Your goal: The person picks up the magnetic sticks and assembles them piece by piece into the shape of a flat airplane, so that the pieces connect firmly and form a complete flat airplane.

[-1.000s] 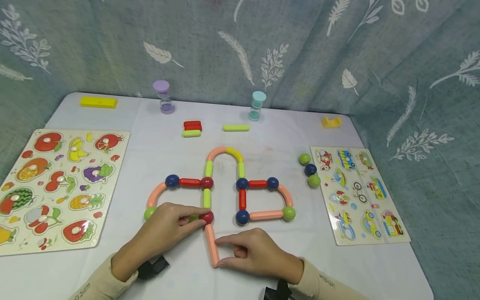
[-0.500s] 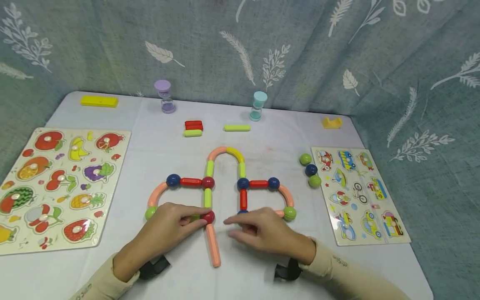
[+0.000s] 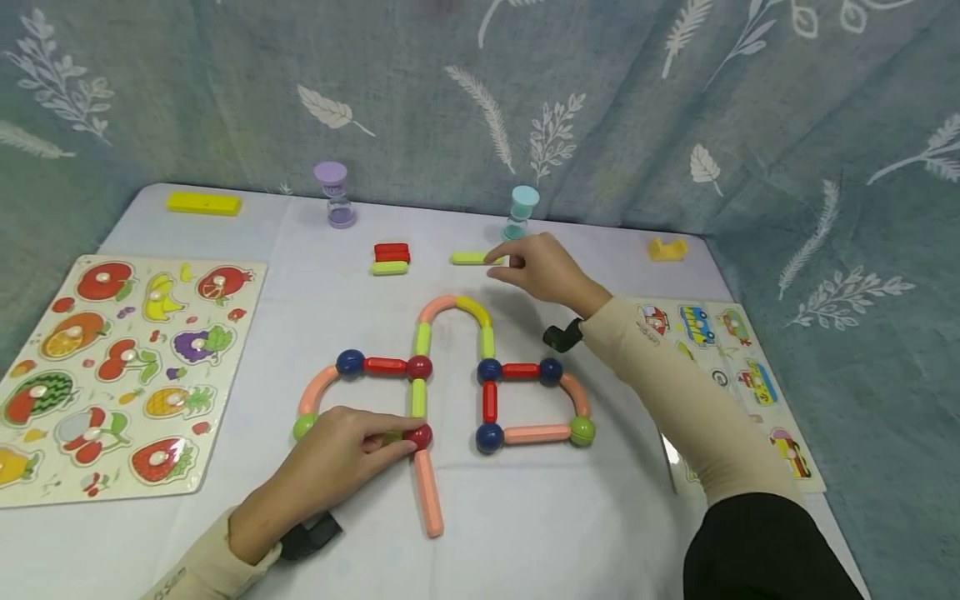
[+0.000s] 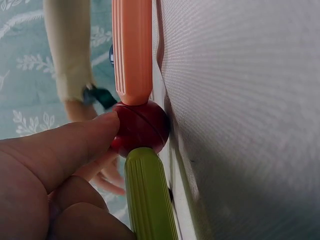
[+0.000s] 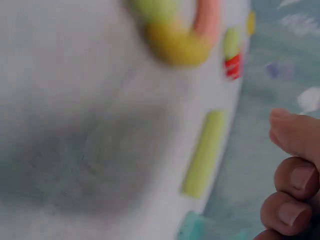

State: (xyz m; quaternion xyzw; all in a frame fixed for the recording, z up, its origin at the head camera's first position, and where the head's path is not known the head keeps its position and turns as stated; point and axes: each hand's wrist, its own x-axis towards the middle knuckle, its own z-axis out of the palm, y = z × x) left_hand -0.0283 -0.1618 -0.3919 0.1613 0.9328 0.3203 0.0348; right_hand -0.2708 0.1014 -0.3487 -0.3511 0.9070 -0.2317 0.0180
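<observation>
Between thumb and index finger my left hand [image 3: 330,467] pinches a dark red ball [image 4: 142,125] of a magnetic stick-and-ball figure. A straight salmon stick [image 3: 429,493] meets that ball and points toward the near edge; a green stick [image 4: 150,195] meets it on another side. The figure also has blue balls [image 3: 490,438], red sticks and a salmon-and-yellow arch [image 3: 472,308]. At the back, my right hand [image 3: 546,271] hovers by a long light-green stick [image 5: 204,155], thumb and index finger apart. In the right wrist view that stick lies clear of the fingers.
Two red sticks and a short green stick [image 3: 390,268] lie at the back, near purple [image 3: 336,196] and teal [image 3: 521,208] hourglasses. A fruit puzzle board [image 3: 168,400] lies left. A vehicle puzzle board [image 3: 765,392] lies right, partly under the right sleeve.
My right hand has left the salmon stick and moved away to the back, beside the long green stick. My left hand stays on the red ball.
</observation>
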